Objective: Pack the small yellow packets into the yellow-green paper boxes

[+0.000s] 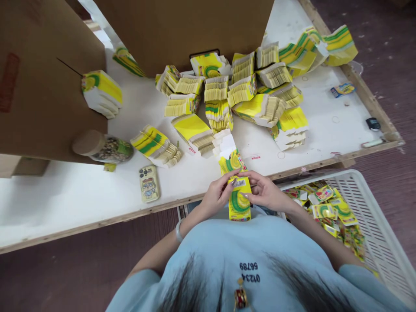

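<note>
Between my two hands, at the table's front edge, is a flattened yellow and green carton [239, 203] with a barcode near its top. My left hand [218, 195] pinches its upper left side, thumb lying on the printed face. From the other side my right hand [264, 190] grips the right edge, its thumb across the green swirl. Just beyond my fingers, more yellow cartons [231, 162] with white flaps lie on the table, partly overlapped by the one I hold. Behind them are several bundles of folded yellow cartons [191, 128].
A white basket [373, 208] of small packed boxes stands low at the right. On the white table [123, 225] are a phone in a cartoon case [149, 184], a jar on its side [104, 147] and a small blue packet [342, 89]. Large brown cardboard boxes [188, 30] rise behind.
</note>
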Available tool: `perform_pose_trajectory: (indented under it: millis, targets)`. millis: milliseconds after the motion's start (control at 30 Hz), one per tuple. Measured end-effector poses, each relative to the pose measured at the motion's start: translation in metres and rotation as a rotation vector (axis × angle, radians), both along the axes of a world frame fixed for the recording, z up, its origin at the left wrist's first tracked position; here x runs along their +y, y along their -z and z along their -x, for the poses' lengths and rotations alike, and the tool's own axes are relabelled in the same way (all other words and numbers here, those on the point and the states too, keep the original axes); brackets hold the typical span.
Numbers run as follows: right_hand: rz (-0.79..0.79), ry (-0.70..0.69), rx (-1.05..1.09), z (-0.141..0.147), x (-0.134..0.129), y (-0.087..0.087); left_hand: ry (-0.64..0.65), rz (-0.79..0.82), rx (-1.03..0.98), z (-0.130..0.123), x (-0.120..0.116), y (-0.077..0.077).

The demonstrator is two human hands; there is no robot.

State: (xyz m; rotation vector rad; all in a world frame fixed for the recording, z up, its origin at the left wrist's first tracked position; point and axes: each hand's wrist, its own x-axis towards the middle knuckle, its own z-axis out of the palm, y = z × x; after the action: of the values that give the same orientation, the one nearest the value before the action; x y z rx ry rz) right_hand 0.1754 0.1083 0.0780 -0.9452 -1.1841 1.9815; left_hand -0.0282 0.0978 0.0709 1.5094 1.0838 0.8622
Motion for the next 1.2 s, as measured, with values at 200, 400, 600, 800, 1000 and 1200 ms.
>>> perform_pose_trajectory:
  millis: [200, 400, 600, 800, 1000, 1200]
  targets:
    - [-0.042, 0.029, -0.038, 0.006, -0.004, -0.004, 0.037, -0.038, -0.003, -0.001, 0.005, -0.001]
    - [-0.03, -0.035, -0.103, -0.002, -0.001, -0.004, 0.006, -0.053, 0.002, 0.0, 0.001, 0.002]
    - [0.01, 0.057, -0.049, -0.007, -0.002, 0.012, 0.054, -0.216, 0.095, 0.003, 0.021, 0.013]
    - [-0.305, 0.405, -0.845, -0.127, -0.02, 0.022, -0.279, -0.413, 0.561, 0.011, 0.123, 0.028]
    - [-0.575, 0.305, -1.694, -0.194, -0.034, 0.019, -0.065, -0.332, 0.708, 0.015, 0.186, 0.033]
    - [-0.864, 0.481, -1.263, -0.1, 0.016, 0.021, -0.157, -0.504, 0.614, 0.033, 0.195, 0.017]
